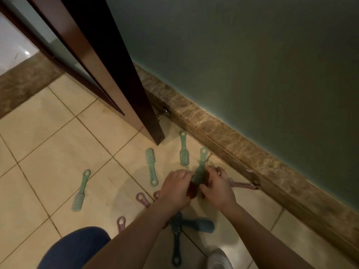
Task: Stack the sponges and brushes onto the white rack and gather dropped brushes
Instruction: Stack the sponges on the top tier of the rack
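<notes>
1. Brushes (152,167): green, mauve and blue, scattered flat on floor (48,133) between door (136,94) and skirting (223,129).
2. Left hand (174,188): clenched around brown brush (192,191).
3. Right hand (217,189): grasping green brush (201,169), handle up, just beside left hand.

Cramped by the skirting, roomier toward the floor's (48,136) left edge.
Walled off on the right by the marble skirting (229,133), ahead by the dark door (136,94) and its metal stop (164,113). Gap beside the skirting filled by left hand (175,188) and right hand (218,191) gripping a bundle of brushes (200,171). Green brushes (152,167) strewn between door corner and hands, purple brushes (142,199) and crossed dark blue brushes (176,237) near the knee (77,247). Wide bare stretch along the left edge.
</notes>
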Tool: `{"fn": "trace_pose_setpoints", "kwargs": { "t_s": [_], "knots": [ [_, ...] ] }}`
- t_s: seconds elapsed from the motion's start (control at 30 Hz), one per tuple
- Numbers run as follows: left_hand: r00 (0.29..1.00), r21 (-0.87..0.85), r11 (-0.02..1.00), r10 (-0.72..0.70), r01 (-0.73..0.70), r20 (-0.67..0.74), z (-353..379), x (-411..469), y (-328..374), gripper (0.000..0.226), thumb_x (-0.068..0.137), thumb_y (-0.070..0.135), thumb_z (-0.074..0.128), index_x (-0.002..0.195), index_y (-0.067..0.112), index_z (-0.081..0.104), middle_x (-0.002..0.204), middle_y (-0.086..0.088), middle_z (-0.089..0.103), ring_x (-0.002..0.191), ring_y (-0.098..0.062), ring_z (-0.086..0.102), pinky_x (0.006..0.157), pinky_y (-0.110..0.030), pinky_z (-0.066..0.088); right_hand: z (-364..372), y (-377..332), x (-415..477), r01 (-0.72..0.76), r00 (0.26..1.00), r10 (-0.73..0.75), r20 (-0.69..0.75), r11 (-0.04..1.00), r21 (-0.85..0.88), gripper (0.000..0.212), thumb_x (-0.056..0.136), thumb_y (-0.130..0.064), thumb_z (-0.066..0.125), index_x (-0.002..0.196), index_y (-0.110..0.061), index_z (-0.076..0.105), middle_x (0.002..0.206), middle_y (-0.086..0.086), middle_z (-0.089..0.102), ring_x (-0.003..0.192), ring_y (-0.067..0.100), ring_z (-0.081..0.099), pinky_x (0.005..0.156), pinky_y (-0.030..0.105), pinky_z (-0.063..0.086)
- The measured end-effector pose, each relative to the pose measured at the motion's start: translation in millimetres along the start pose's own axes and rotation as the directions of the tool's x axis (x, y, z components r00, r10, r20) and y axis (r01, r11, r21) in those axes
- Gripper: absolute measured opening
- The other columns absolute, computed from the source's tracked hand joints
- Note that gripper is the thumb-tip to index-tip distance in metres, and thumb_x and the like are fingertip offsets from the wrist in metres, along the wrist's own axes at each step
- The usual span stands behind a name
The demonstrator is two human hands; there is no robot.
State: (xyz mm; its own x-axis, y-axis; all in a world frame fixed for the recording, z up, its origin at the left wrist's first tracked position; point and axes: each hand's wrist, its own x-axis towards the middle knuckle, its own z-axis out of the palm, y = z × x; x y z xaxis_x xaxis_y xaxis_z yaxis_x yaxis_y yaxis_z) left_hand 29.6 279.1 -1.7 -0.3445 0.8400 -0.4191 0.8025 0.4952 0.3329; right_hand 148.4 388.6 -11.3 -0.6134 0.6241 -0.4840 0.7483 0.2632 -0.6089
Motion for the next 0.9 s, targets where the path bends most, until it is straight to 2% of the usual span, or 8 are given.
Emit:
{"fn": "trace_pose_setpoints", "kwargs": {
  "t_s": [0.07, 0.17, 0.33, 0.47, 0.57, 0.7, 0.8, 0.9],
  "knots": [
    [1.0, 0.113, 0.994, -0.008, 0.005, 0.027, 7, 10, -2, 0.079, 0.077, 0.022, 0.068, 0.146, 0.023, 0.031, 0.147, 0.0, 0.037, 0.136, -0.019, 0.031, 0.118, -0.035, 0.017, 10, 8, 10, 0.017, 1.0, -0.018, -0.013, 0.999, -0.029, 0.071, 0.083, -0.022, 0.069, 0.146, -0.028, 0.036, 0.155, 0.006, 0.018, 0.128, 0.023, 0.047, 0.108, 0.032, 0.039],
    [0.996, 0.251, 0.967, -0.057, 0.038, 0.069, 17, 20, -4, 0.079, 0.078, 0.016, 0.067, 0.147, 0.019, 0.03, 0.151, -0.005, 0.031, 0.141, -0.023, 0.025, 0.12, -0.04, 0.014, 21, 15, 19, 0.032, 0.998, -0.035, -0.043, 0.997, -0.077, 0.07, 0.083, -0.021, 0.068, 0.146, -0.029, 0.036, 0.159, 0.001, 0.009, 0.142, 0.021, 0.028, 0.11, 0.032, 0.033],
    [0.989, 0.418, 0.908, -0.087, 0.03, 0.119, 35, 25, -2, 0.059, 0.083, 0.015, 0.063, 0.137, 0.014, 0.041, 0.141, -0.011, 0.039, 0.131, -0.029, 0.036, 0.11, -0.041, 0.03, 29, 19, 24, 0.029, 0.998, -0.033, -0.054, 0.997, -0.076, 0.071, 0.084, -0.011, 0.063, 0.146, -0.028, 0.033, 0.161, 0.0, 0.001, 0.147, 0.02, 0.009, 0.113, 0.033, 0.029],
    [0.985, 0.456, 0.89, -0.097, 0.022, 0.142, 39, 27, -1, 0.053, 0.083, 0.015, 0.062, 0.133, 0.013, 0.043, 0.135, -0.013, 0.042, 0.126, -0.032, 0.04, 0.104, -0.043, 0.033, 27, 20, 21, 0.003, 0.998, -0.005, -0.065, 1.0, -0.026, 0.072, 0.083, -0.005, 0.059, 0.146, -0.028, 0.034, 0.161, 0.001, 0.001, 0.148, 0.021, 0.009, 0.112, 0.033, 0.03],
    [0.988, 0.345, 0.935, -0.122, 0.083, 0.093, 35, 26, -2, 0.058, 0.078, 0.022, 0.068, 0.13, 0.016, 0.043, 0.129, -0.009, 0.043, 0.117, -0.03, 0.045, 0.094, -0.041, 0.04, 23, 18, 15, 0.0, 0.995, 0.003, -0.102, 0.999, 0.033, 0.079, 0.08, -0.003, 0.059, 0.146, -0.033, 0.029, 0.159, 0.001, 0.005, 0.144, 0.025, 0.022, 0.106, 0.035, 0.037],
    [0.975, -0.004, 0.977, -0.214, 0.214, -0.067, 21, 20, -6, 0.07, 0.073, 0.051, 0.067, 0.13, 0.023, 0.038, 0.122, -0.001, 0.042, 0.105, -0.024, 0.055, 0.078, -0.036, 0.047, 17, 9, 8, -0.031, 0.984, 0.06, -0.17, 0.985, 0.169, 0.091, 0.08, -0.009, 0.062, 0.152, -0.033, 0.011, 0.15, 0.005, 0.024, 0.13, 0.03, 0.04, 0.097, 0.037, 0.041],
    [0.943, -0.153, 0.95, -0.295, 0.272, -0.157, 12, 15, -6, 0.076, 0.075, 0.062, 0.061, 0.133, 0.021, 0.034, 0.122, 0.0, 0.046, 0.101, -0.022, 0.059, 0.078, -0.037, 0.051, 10, -1, 6, -0.056, 0.973, 0.11, -0.204, 0.966, 0.252, 0.089, 0.082, -0.014, 0.061, 0.154, -0.025, 0.01, 0.146, 0.008, 0.034, 0.13, 0.028, 0.041, 0.099, 0.036, 0.038],
    [0.912, -0.236, 0.918, -0.365, 0.318, -0.19, 3, 7, -5, 0.078, 0.077, 0.066, 0.056, 0.134, 0.019, 0.032, 0.125, -0.002, 0.049, 0.101, -0.025, 0.06, 0.079, -0.036, 0.051, 1, -14, 2, -0.065, 0.977, 0.113, -0.18, 0.965, 0.254, 0.081, 0.084, -0.019, 0.058, 0.152, -0.024, 0.014, 0.148, 0.007, 0.033, 0.131, 0.028, 0.042, 0.101, 0.038, 0.038]
  ]
}}
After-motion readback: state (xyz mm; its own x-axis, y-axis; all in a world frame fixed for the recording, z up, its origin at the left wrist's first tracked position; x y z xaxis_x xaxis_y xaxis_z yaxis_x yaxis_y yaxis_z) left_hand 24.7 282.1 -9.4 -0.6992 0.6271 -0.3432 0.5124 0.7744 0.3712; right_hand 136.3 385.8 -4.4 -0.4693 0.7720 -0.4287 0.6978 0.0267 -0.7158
